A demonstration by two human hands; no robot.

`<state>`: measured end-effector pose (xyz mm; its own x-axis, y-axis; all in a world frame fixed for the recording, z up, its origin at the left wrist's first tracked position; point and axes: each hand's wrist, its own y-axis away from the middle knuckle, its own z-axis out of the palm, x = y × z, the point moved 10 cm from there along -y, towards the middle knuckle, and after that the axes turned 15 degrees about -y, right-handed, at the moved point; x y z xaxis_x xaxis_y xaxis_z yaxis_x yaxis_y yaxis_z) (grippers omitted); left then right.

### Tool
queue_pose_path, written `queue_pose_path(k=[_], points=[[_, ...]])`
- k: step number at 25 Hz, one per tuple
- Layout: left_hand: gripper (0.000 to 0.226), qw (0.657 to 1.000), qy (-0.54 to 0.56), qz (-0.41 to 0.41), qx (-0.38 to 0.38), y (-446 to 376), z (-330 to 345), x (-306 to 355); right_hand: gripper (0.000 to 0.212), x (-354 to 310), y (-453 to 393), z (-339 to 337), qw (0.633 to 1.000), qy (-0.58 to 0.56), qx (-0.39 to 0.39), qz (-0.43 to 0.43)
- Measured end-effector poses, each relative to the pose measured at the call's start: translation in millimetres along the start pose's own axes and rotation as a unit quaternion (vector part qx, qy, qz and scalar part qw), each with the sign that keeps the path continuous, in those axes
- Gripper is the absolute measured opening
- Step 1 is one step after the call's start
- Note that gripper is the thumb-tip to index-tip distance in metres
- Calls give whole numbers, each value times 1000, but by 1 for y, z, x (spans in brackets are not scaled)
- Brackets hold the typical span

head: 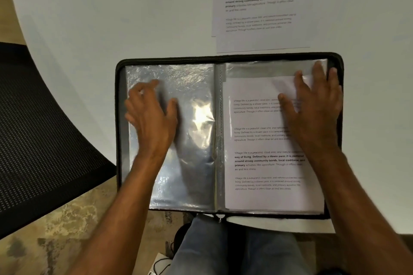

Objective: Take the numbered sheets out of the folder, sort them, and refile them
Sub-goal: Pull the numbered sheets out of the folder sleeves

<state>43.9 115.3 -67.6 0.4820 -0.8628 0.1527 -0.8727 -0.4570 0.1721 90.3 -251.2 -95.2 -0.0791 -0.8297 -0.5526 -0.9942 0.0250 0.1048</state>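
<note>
A black zip folder (119, 96) lies open at the table's near edge, its clear plastic sleeves spread left and right. My left hand (149, 114) rests on the empty left sleeve (192, 140), fingers loosely bent. A printed sheet (263, 163) sits in the right sleeve, its top edge below the sleeve's opening. My right hand (317, 105) lies over the sheet's upper right part with the fingers spread near the sleeve's top; whether they pinch the plastic or the paper is unclear.
A small stack of printed sheets (257, 6) lies on the white table (111, 18) just beyond the folder. A black mesh chair (40, 129) stands at the left. My knees in jeans (214, 245) show below the folder, above patterned carpet.
</note>
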Motion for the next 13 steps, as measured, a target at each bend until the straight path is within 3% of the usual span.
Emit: queue_pose_path(k=[6, 8, 13], points=[[48, 965, 59, 249, -61, 13, 16, 140, 40, -12, 9, -12, 995, -88, 24, -42], [48, 954, 47, 290, -58, 4, 15, 173, 39, -17, 14, -18, 990, -132, 21, -36], [10, 939, 37, 328, -94, -18, 10, 213, 46, -22, 21, -38, 976, -214, 48, -9]])
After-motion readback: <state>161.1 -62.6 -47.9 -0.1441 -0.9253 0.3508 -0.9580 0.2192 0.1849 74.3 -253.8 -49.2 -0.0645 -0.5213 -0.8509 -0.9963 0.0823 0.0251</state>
